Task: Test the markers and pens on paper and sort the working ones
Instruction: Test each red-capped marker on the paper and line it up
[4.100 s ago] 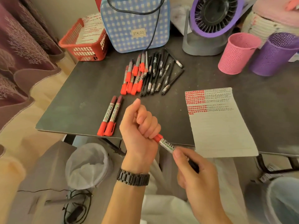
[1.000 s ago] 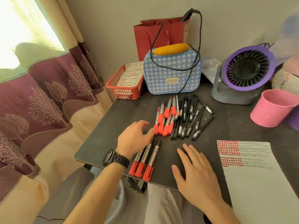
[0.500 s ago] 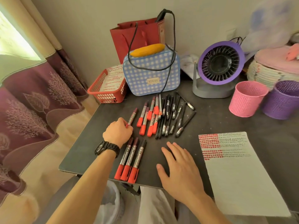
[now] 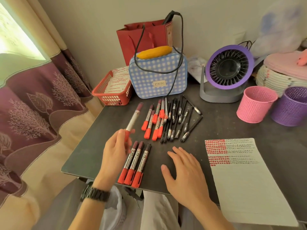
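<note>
Pile [image 4: 159, 121] at middle of table [image 4: 224, 128], before checked bag [image 4: 157, 75]; three markers [image 4: 134, 161] at front edge. Left hand [image 4: 113, 155] pinches red marker [image 4: 133, 118], now lifted off table; right hand [image 4: 186, 175] flat, fingers spread.

"ETALOO" stands in dark capitals on a small pale label [image 4: 159, 83] on the front of the blue-and-white checked bag [image 4: 149, 75]. The print on the marker barrels [image 4: 132, 161] is too blurred to read.
</note>
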